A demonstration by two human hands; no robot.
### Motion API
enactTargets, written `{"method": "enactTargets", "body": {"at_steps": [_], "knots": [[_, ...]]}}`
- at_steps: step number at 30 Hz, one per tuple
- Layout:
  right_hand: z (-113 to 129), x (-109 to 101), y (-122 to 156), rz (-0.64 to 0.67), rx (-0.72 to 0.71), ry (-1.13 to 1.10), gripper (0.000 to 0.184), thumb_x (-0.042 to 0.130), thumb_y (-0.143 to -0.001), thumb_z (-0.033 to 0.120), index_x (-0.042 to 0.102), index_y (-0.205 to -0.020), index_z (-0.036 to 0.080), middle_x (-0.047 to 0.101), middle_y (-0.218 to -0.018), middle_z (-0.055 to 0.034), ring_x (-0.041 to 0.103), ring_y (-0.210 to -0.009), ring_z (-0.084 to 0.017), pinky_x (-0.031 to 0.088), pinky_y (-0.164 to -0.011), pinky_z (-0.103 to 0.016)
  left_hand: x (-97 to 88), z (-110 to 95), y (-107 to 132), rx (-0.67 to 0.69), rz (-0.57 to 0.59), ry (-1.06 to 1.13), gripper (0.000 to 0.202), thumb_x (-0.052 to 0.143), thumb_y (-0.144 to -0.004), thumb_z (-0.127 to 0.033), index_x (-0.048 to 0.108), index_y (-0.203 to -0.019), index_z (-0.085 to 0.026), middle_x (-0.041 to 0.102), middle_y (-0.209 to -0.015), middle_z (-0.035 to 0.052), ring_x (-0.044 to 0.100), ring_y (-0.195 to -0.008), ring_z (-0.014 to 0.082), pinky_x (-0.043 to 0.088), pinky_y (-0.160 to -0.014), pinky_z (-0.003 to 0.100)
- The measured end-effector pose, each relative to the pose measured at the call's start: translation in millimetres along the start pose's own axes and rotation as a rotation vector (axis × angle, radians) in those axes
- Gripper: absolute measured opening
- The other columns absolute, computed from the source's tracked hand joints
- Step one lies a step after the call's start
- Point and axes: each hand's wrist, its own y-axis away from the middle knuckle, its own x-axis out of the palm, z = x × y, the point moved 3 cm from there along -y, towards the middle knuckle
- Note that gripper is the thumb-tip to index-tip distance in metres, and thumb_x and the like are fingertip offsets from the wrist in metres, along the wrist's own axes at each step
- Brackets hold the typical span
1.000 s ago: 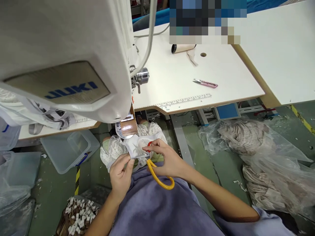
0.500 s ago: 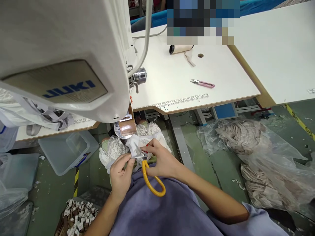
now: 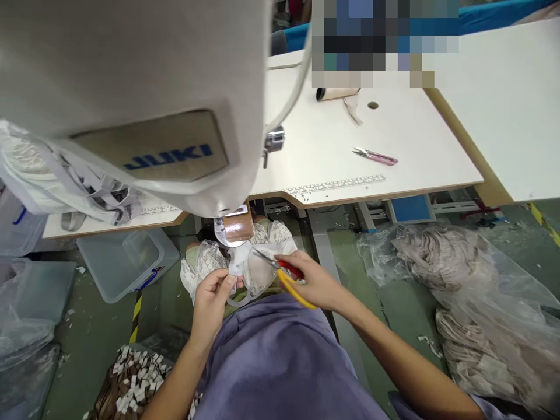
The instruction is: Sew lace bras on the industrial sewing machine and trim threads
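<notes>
My left hand [image 3: 212,296] pinches the end of a white band on a white lace bra [image 3: 259,273] between thumb and fingers. The bra lies over my lap, below the sewing machine's head, and a thin loop of strap hangs near my left fingers. To the right, my right hand [image 3: 318,281] grips scissors [image 3: 294,290] with one yellow and one red handle loop. Their blades point up and left over the bra, slightly parted and away from the pinched band.
A white JUKI sewing machine [image 3: 175,76] fills the upper left. Pink thread snips [image 3: 377,156] and a beige roll [image 3: 339,93] lie on the white table [image 3: 420,134]. Bagged beige fabric [image 3: 441,251] sits on the floor right, a clear bin [image 3: 126,268] left. Several brown-and-white pieces [image 3: 135,379] are piled below.
The scissors have moved right, away from the band in my left hand, and turned so their blades point up-left. My left hand keeps hold of the band. The view has shifted slightly.
</notes>
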Motion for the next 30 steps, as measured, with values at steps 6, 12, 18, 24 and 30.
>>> {"method": "enactTargets", "body": {"at_steps": [6, 12, 18, 24, 30], "knots": [[-24.4, -87.9, -26.7, -0.357, -0.002, 0.169, 0.052, 0.067, -0.083, 0.046, 0.065, -0.127, 0.017, 0.065, -0.095, -0.0094, 0.063, -0.077, -0.022, 0.053, -0.069, -0.035, -5.6, -15.8, -8.4, -0.147, 0.1, 0.184, 0.033, 0.079, -0.08, -0.046, 0.071, -0.092, -0.016, 0.074, -0.082, 0.0034, 0.061, -0.058, 0.0098, 0.048, -0.058, 0.021], [-15.2, -165.0, -90.2, -0.648, -0.026, 0.585, 0.044, 0.066, -0.086, 0.037, 0.065, -0.125, 0.017, 0.069, -0.112, -0.0139, 0.064, -0.099, -0.03, 0.051, -0.083, -0.039, -22.1, -16.6, -21.2, -0.403, 0.258, 0.221, 0.04, 0.082, -0.073, -0.054, 0.07, -0.086, -0.017, 0.068, -0.07, 0.0008, 0.05, -0.049, 0.0059, 0.041, -0.052, 0.017], [-18.5, -199.9, -105.3, -0.674, -0.077, 0.668, 0.038, 0.048, -0.098, 0.025, 0.061, -0.133, 0.016, 0.061, -0.132, -0.0143, 0.054, -0.124, -0.025, 0.042, -0.107, -0.035, -101.0, -6.6, -46.0, -0.177, 0.373, -0.65, 0.035, 0.076, -0.069, -0.055, 0.075, -0.078, -0.021, 0.077, -0.092, 0.008, 0.071, -0.094, 0.0278, 0.052, -0.084, 0.03], [-48.3, -258.7, -108.9, -0.746, 0.23, 0.633, 0.03, 0.053, -0.089, 0.015, 0.069, -0.113, 0.011, 0.066, -0.117, -0.0213, 0.06, -0.111, -0.032, 0.045, -0.096, -0.042, -126.2, -28.2, -65.6, 0.068, -0.074, -0.964, 0.039, 0.062, -0.068, -0.056, 0.069, -0.09, -0.024, 0.079, -0.088, 0.0072, 0.074, -0.08, 0.0311, 0.052, -0.066, 0.033], [-48.6, -235.3, -88.6, -0.671, 0.237, 0.472, 0.008, 0.051, -0.084, 0.016, 0.06, -0.085, 0.016, 0.067, -0.084, -0.0146, 0.063, -0.082, -0.027, 0.045, -0.074, -0.036, -50.2, -44.0, -41.7, -0.023, -0.116, -0.246, 0.048, 0.075, -0.068, -0.056, 0.062, -0.096, -0.019, 0.077, -0.086, 0.0058, 0.076, -0.083, 0.0267, 0.06, -0.078, 0.034]]}}
